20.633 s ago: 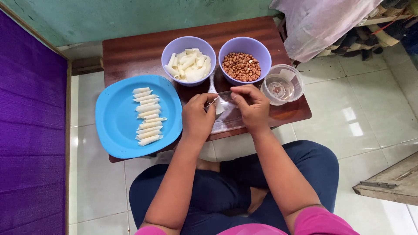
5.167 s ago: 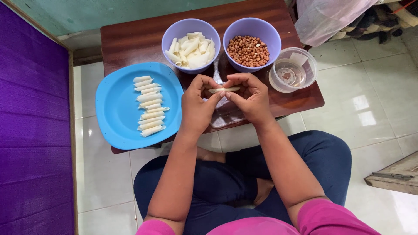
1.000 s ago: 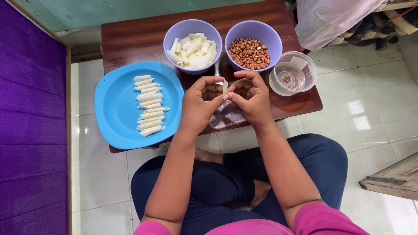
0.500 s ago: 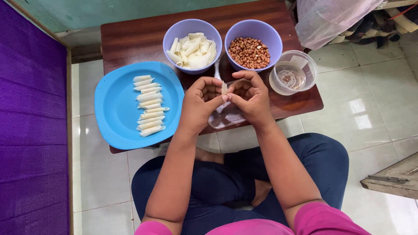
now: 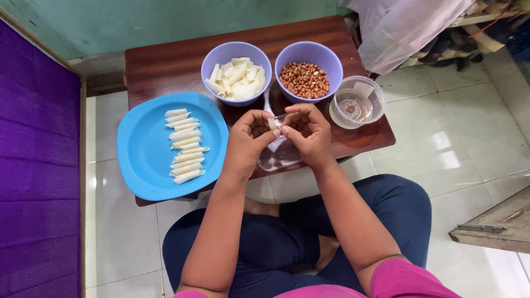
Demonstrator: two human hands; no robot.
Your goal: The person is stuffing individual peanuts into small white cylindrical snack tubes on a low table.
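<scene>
Pastry roll (image 5: 272,123), small and pale, sits pinched between the fingertips of left hand (image 5: 247,139) and right hand (image 5: 309,134) at frame centre, both closed on it. Nine finished rolls, perhaps ten, line the round blue plate (image 5: 143,165) at left; two lilac bowls (image 5: 221,55) hold white strips and brown peanuts
</scene>
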